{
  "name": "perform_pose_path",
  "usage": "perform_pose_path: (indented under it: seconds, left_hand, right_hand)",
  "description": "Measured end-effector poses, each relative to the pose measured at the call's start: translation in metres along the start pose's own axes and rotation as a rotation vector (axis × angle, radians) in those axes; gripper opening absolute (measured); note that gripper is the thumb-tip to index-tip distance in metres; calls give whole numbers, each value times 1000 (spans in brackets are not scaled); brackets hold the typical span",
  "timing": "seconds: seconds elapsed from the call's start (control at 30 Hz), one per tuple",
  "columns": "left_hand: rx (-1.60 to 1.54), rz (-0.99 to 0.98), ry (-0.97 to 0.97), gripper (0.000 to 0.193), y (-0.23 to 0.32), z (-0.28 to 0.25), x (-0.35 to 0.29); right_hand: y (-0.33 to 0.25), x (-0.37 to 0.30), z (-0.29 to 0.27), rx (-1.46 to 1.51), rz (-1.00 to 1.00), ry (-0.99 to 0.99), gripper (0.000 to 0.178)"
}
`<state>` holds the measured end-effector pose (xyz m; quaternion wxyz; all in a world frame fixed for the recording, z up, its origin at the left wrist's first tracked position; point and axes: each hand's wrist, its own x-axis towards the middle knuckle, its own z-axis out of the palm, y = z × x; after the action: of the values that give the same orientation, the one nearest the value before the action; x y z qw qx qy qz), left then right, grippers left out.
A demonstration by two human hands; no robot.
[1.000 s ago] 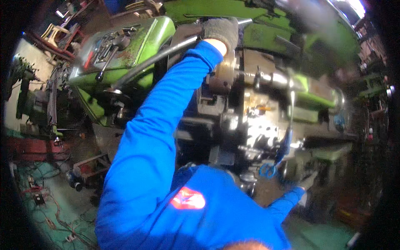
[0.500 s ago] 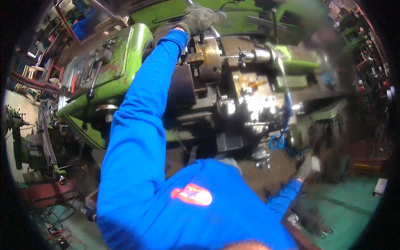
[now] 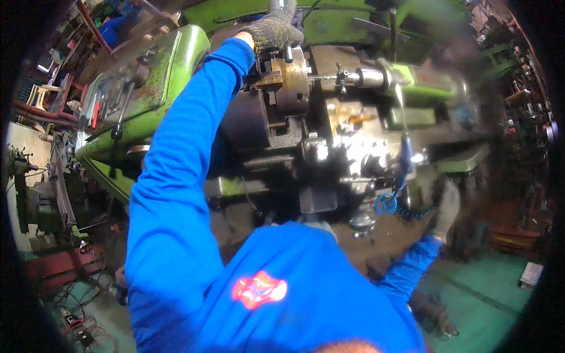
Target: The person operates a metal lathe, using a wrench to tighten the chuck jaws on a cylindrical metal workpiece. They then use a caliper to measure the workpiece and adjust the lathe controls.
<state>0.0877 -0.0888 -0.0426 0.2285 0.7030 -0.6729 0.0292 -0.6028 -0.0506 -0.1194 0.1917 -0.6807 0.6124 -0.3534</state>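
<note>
My left hand [image 3: 273,30], in a grey knit glove, is closed round a metal bar at the top of the lathe chuck [image 3: 292,82]. The bar looks like the handle of a chuck key [image 3: 288,55]; one shiny end shows below the glove. Most of the key and my fingers' far side are hidden. To the right of the chuck, a drill chuck [image 3: 342,77] on the tailstock [image 3: 372,78] points at it with a thin bit. My right hand [image 3: 448,206], also gloved, hangs apart from the machine with fingers stretched out and nothing visible in it.
The green headstock [image 3: 188,53] stands left, with a lever [image 3: 118,126]. Below the chuck sits the shiny tool carriage [image 3: 365,150]. A blue air gun [image 3: 406,159] hangs beside it on a coiled blue hose [image 3: 386,203]. Red metal parts [image 3: 65,267] lie at lower left.
My left hand has shifted slightly left and turned, and the bar in it has swung round. My right hand has risen and its fingers now stretch upward. The view has moved slightly.
</note>
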Motion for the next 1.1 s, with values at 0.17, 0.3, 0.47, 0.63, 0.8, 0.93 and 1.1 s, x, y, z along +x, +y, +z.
perform_pose_path:
  seconds: [0.17, 0.3, 0.47, 0.63, 0.8, 0.93, 1.1]
  left_hand:
    - [62, -299, -424, 92, 51, -55, 2]
    - [128, -209, -381, 75, 69, -64, -17]
    - [245, -178, -329, 61, 82, -74, -25]
    - [514, -349, -315, 49, 102, -77, -30]
    - [626, -254, -230, 30, 102, -58, -25]
    - [563, -191, -118, 26, 85, -64, -51]
    - [633, -174, -138, 30, 78, -73, -46]
  right_hand:
    - [-94, 72, 3, 78, -214, -31, 32]
    - [-163, 127, 24, 239, -355, -190, 30]
    - [-256, 170, 75, 244, -638, -340, 34]
    - [-321, 215, 168, 396, -897, -535, 43]
    - [-404, 254, 227, -38, -1196, -401, 83]
    - [-440, 271, 321, -181, -1482, -106, 76]
    - [-441, 283, 305, -232, -1147, -519, 73]
